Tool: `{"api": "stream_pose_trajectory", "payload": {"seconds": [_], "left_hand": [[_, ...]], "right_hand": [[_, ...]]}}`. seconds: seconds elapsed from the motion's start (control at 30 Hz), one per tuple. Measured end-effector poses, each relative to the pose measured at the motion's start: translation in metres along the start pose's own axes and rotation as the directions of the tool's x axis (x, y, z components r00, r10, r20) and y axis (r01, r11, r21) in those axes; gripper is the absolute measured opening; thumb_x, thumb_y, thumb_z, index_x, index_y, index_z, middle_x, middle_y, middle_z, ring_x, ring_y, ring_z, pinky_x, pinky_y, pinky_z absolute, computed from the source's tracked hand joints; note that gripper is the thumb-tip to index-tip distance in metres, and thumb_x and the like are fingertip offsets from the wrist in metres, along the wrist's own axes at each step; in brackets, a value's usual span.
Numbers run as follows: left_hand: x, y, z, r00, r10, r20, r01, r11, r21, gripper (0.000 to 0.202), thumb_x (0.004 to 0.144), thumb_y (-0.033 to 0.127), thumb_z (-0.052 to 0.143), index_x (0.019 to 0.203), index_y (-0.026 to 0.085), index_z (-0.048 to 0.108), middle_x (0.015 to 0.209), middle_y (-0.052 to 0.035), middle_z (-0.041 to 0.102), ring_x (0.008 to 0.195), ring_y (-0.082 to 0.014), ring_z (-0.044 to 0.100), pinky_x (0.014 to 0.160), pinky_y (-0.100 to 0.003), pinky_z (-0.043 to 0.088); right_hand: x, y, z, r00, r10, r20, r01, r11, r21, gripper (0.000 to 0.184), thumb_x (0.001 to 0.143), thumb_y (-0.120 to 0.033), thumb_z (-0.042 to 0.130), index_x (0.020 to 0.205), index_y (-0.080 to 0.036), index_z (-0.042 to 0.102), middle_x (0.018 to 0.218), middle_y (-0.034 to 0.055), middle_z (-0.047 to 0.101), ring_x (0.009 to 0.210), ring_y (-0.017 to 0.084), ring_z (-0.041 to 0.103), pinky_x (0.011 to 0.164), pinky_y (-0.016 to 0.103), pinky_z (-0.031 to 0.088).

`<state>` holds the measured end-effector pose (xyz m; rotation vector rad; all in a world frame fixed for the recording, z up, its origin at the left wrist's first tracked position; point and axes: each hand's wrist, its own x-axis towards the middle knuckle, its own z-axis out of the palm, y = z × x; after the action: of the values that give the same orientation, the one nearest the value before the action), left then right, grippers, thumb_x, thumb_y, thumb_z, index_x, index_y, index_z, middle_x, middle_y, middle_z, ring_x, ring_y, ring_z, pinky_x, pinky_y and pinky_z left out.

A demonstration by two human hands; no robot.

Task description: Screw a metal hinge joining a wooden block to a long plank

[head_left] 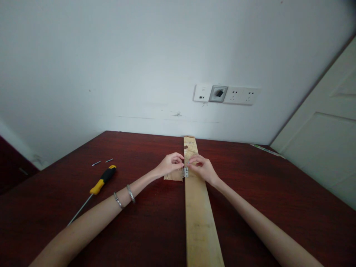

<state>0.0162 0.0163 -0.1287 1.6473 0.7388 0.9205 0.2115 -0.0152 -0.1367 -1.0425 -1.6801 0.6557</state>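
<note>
A long pale wooden plank (199,218) lies lengthwise on the dark red table, with a short wooden piece (172,176) against its left side. A small metal hinge (186,172) with holes sits across the joint between them. My left hand (172,163) is closed just above the short piece, thumb and fingertips together at the plank's edge; what they pinch is too small to make out. Over the plank, my right hand (203,170) pinches a tiny metal screw (189,162) just beyond the hinge.
On the left lie a yellow and black screwdriver (103,180) and two loose screws, a nearer screw (96,163) and a farther screw (109,160). A white wall with sockets (241,95) rises behind the table (144,230). A thin printed strip (267,150) rests at the back right.
</note>
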Motion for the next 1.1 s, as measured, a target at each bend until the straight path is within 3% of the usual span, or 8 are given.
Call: {"api": "stream_pose_trajectory", "payload": {"seconds": [0.2, 0.4, 0.87, 1.1], "left_hand": [[0.006, 0.004, -0.021, 0.992, -0.002, -0.123, -0.003, 0.999, -0.039, 0.034, 0.072, 0.026, 0.068, 0.101, 0.014, 0.055, 0.073, 0.0009, 0.062, 0.059, -0.0092, 0.057, 0.060, -0.025, 0.049], [0.008, 0.007, -0.035, 0.984, 0.022, -0.177, -0.033, 0.998, -0.058, 0.034, 0.071, 0.026, 0.067, 0.100, 0.013, 0.056, 0.072, -0.0005, 0.062, 0.060, -0.0102, 0.058, 0.059, -0.025, 0.048], [0.008, 0.010, -0.044, 0.979, -0.019, -0.201, 0.002, 0.997, -0.083, 0.033, 0.071, 0.024, 0.068, 0.099, 0.011, 0.057, 0.071, -0.0009, 0.062, 0.060, -0.0104, 0.058, 0.059, -0.025, 0.048], [0.008, 0.008, -0.045, 0.981, -0.020, -0.192, 0.004, 0.997, -0.081, 0.031, 0.072, 0.024, 0.068, 0.099, 0.011, 0.058, 0.070, -0.0007, 0.062, 0.057, -0.0099, 0.057, 0.058, -0.025, 0.047]], "right_hand": [[-0.005, 0.009, -0.006, 0.991, 0.013, 0.134, -0.015, 1.000, 0.011, 0.017, 0.068, -0.038, 0.073, 0.070, -0.021, 0.072, 0.082, 0.0031, 0.068, 0.075, 0.017, 0.061, 0.067, 0.029, 0.048], [-0.005, 0.009, -0.007, 0.975, 0.014, 0.224, -0.014, 1.000, -0.002, 0.012, 0.068, -0.035, 0.075, 0.071, -0.023, 0.074, 0.083, 0.0018, 0.068, 0.073, 0.015, 0.060, 0.069, 0.030, 0.048], [-0.008, 0.008, -0.006, 0.964, 0.000, 0.267, 0.027, 0.995, -0.099, 0.006, 0.069, -0.028, 0.075, 0.073, -0.024, 0.073, 0.090, 0.0018, 0.064, 0.083, 0.016, 0.061, 0.083, 0.032, 0.047], [-0.007, 0.011, -0.009, 0.944, -0.021, 0.330, 0.057, 0.993, -0.100, 0.014, 0.069, -0.024, 0.073, 0.082, -0.023, 0.073, 0.094, 0.0025, 0.064, 0.089, 0.017, 0.060, 0.087, 0.032, 0.046]]}}
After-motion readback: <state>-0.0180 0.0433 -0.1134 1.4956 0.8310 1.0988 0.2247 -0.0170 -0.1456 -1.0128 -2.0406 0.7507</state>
